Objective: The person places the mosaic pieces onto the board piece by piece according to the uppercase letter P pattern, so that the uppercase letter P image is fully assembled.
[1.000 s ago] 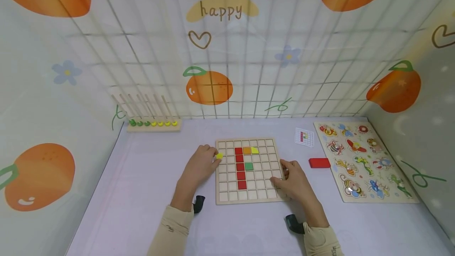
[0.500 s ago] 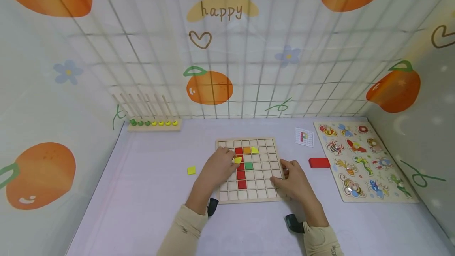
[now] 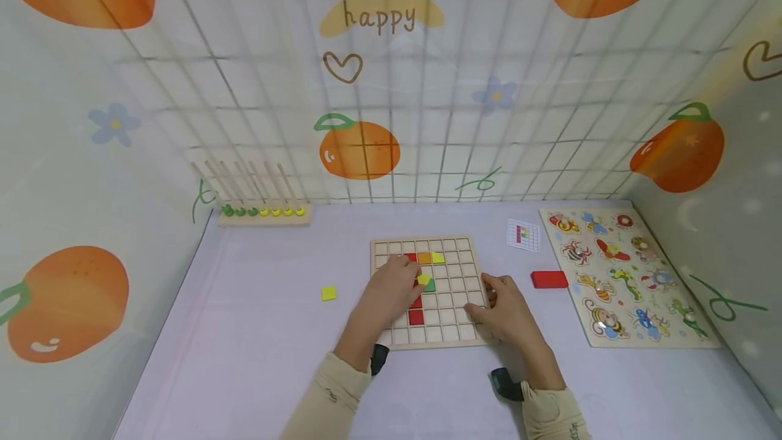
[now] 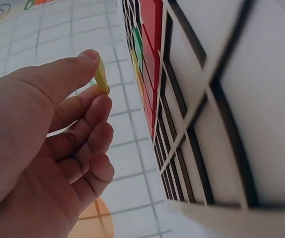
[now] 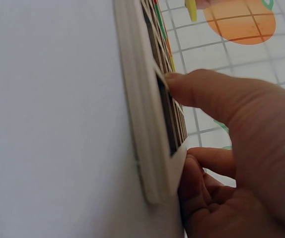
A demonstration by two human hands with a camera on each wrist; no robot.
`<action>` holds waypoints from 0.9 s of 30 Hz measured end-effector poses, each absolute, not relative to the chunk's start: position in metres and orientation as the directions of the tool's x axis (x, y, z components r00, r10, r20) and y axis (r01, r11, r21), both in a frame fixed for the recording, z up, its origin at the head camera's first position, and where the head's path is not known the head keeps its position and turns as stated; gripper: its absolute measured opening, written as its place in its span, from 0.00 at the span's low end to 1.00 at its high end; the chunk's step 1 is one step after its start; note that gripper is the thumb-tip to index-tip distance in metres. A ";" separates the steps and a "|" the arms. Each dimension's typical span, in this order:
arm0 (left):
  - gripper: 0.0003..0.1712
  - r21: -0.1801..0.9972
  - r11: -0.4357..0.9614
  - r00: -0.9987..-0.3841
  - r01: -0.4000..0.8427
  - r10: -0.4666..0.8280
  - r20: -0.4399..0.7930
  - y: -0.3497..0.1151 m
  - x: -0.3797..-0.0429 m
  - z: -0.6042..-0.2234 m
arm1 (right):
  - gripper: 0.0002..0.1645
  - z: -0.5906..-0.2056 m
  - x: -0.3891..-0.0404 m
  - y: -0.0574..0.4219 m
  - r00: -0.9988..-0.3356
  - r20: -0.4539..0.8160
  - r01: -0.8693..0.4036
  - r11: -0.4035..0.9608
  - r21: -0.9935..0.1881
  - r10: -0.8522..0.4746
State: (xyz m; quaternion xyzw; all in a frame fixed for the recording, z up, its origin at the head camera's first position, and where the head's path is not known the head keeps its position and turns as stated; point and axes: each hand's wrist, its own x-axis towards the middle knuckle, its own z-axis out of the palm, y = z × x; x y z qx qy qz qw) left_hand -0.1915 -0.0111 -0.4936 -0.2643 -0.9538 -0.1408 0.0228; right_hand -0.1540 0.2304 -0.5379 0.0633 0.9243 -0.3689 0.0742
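My left hand (image 3: pixel 389 290) pinches a small yellow tile (image 4: pixel 101 78) between thumb and forefinger. In the head view it is over the wooden grid board (image 3: pixel 453 302), close to a green tile (image 3: pixel 431 286); the left wrist view shows a gap between tile and board. Part of a column of red tiles (image 3: pixel 416 318) is hidden under that hand. An orange tile (image 3: pixel 424 259) and another yellow tile (image 3: pixel 438 258) sit in the board's upper rows. My right hand (image 3: pixel 510 311) grips the board's right edge, its thumb on the grid and its fingers at the side.
A loose yellow tile (image 3: pixel 328 292) lies left of the board. To the right are a pattern card (image 3: pixel 523 235), a red block (image 3: pixel 549 280) and an insect puzzle board (image 3: pixel 623 277). A pegged bead rack (image 3: pixel 265 220) stands at the back left, before the curtain.
From the board's left edge, my left hand has carried the yellow tile rightward across the red column towards the green tile. A loose yellow tile has come into sight. The right hand stays put.
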 end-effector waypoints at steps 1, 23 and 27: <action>0.14 0.254 0.818 -0.856 0.517 0.501 0.126 -0.010 -0.192 -0.494 | 0.51 -0.537 -0.154 0.230 -0.980 -0.187 0.176 0.718 -0.673 0.065; 0.16 0.246 0.788 -0.817 0.565 0.576 0.030 0.004 -0.194 -0.502 | 0.50 -0.535 -0.154 0.231 -0.979 -0.192 0.185 0.711 -0.678 0.072; 0.17 0.246 0.785 -0.813 0.569 0.581 0.027 0.006 -0.194 -0.503 | 0.50 -0.535 -0.154 0.231 -0.978 -0.194 0.186 0.712 -0.677 0.072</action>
